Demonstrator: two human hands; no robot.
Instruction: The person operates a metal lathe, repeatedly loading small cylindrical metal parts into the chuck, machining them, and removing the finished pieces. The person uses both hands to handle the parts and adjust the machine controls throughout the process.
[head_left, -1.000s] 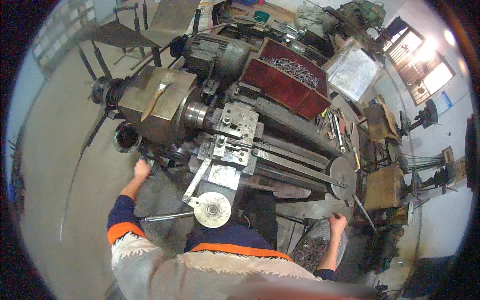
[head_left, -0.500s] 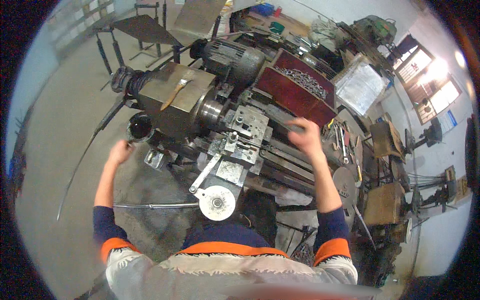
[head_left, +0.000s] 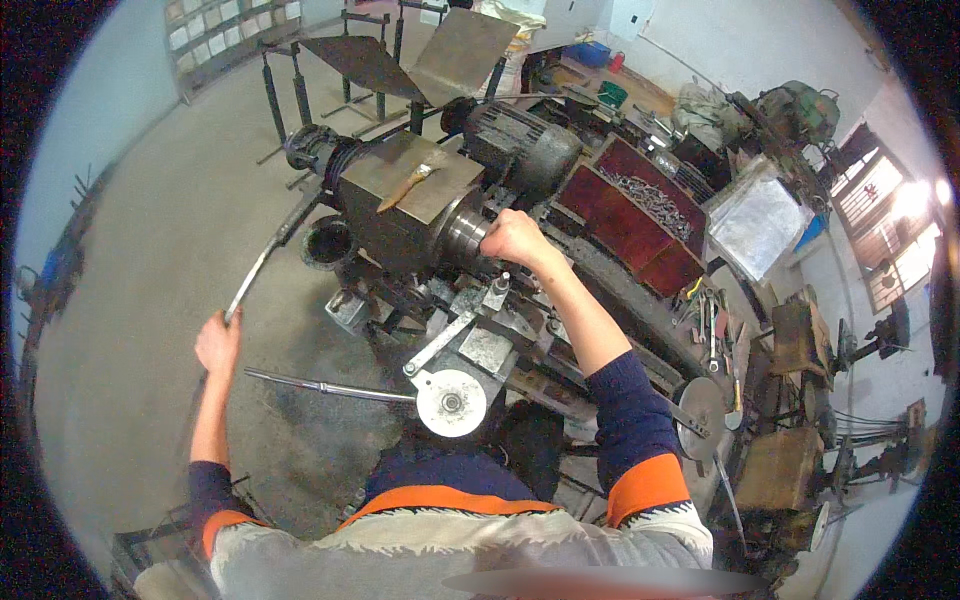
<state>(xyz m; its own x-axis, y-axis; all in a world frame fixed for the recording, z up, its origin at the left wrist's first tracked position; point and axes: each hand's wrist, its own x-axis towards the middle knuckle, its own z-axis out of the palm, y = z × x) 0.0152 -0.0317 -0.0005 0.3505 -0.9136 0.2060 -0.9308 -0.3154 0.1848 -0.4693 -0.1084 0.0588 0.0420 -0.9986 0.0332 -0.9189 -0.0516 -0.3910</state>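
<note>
My left hand (head_left: pixel 218 345) is closed around the lower end of a long metal lever (head_left: pixel 258 270) that slants down from the left end of a lathe (head_left: pixel 400 225). At the front of the lathe's round steel spindle nose (head_left: pixel 464 234), my right hand (head_left: pixel 513 238) has its fingers curled in. Whatever it pinches there is hidden by the fingers. Below that hand sits the tool slide (head_left: pixel 490 325), with a flat metal handle (head_left: pixel 440 342) and a white round disc (head_left: pixel 451 403). A brush (head_left: pixel 405 188) lies on top of the headstock.
Behind the lathe are a grey motor (head_left: pixel 525 145) and a dark red tray (head_left: pixel 630 215) holding many small metal pieces. Wrenches (head_left: pixel 712 330) lie at the right. A thin rod (head_left: pixel 325 386) sticks out leftward from the disc. Metal stands (head_left: pixel 365 65) are at the far left.
My left hand has moved from beside the dark round opening down to the lever and gripped it. My right hand has gone left from above the lathe bed to the spindle nose. The view has shifted.
</note>
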